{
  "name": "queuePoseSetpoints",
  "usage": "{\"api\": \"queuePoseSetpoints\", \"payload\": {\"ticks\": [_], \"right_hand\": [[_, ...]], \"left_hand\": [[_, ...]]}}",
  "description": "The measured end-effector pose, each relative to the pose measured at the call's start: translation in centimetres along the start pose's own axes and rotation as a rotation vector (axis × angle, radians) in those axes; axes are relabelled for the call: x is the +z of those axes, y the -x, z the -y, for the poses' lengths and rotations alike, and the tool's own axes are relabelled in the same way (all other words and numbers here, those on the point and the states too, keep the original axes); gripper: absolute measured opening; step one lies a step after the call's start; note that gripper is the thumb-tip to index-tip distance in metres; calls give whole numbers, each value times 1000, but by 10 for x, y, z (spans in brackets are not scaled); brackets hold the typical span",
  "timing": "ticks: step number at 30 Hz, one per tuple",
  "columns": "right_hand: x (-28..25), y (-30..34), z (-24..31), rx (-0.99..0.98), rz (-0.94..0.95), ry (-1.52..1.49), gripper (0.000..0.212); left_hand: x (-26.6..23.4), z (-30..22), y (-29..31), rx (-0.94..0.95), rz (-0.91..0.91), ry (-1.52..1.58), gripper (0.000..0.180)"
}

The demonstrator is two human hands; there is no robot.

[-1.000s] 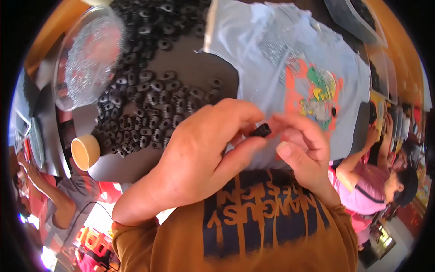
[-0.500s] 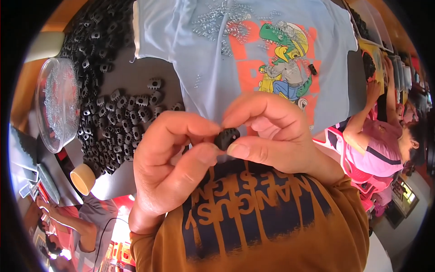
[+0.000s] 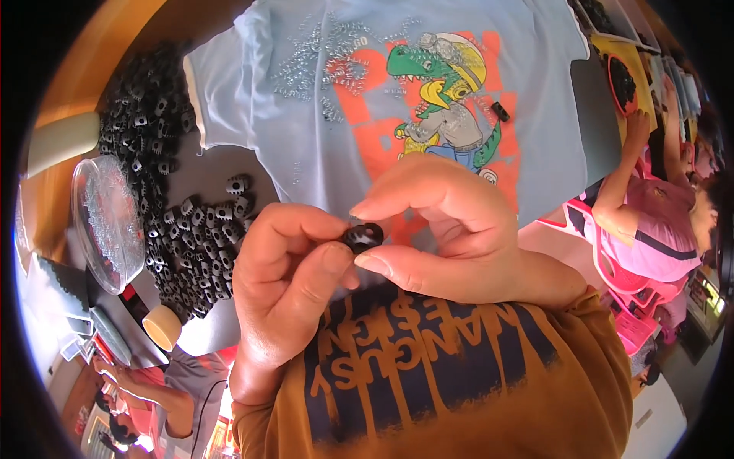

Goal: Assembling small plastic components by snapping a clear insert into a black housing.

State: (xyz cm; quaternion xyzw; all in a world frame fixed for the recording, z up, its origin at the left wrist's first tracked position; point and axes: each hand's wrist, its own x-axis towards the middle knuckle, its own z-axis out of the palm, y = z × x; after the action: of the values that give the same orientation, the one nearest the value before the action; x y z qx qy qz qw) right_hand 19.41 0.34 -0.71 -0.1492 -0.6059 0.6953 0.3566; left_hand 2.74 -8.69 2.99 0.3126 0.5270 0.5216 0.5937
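A small black claw hair clip (image 3: 362, 238) is pinched between the thumb and index finger of my left hand (image 3: 287, 268), above the near edge of the light blue T-shirt. Around its other side curves my right hand (image 3: 451, 229), thumb and index finger apart, the thumb tip close to the clip. Whether that thumb touches it I cannot tell. Beyond the hands, small metal coil springs (image 3: 294, 73) lie scattered over the T-shirt (image 3: 543, 115), which has a dinosaur print. One black clip piece (image 3: 500, 112) rests on the print's right side.
Many black clip pieces (image 3: 195, 237) are heaped on the dark table to the left. Beside them stands a clear round tub (image 3: 107, 226) of springs, tilted in view. A cream cup (image 3: 162, 328) is nearer. Co-workers sit at the right (image 3: 657, 214) and lower left (image 3: 164, 398).
My right index finger has lifted off the clip, and its thumb has drawn slightly away. Both hands with the clip sit a little further left and lower. The whole view has shifted.
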Motion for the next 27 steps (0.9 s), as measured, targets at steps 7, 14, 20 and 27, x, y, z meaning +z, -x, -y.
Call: {"api": "queuePoseSetpoints", "payload": {"ticks": [7,14,20,27], "right_hand": [[-7,-5,-5,-47,20,106,31],[-1,1,-6,50,-57,67,27],[-2,-5,-19,-171,-16,358,28],[-1,-4,-23,-195,3,329,28]], "left_hand": [[3,12,-3,131,-17,40,16],[-13,-4,-15,131,-60,-240,13],[-17,-12,-50,316,-131,-936,12],[-13,-4,-90,733,21,-1399,19]]}}
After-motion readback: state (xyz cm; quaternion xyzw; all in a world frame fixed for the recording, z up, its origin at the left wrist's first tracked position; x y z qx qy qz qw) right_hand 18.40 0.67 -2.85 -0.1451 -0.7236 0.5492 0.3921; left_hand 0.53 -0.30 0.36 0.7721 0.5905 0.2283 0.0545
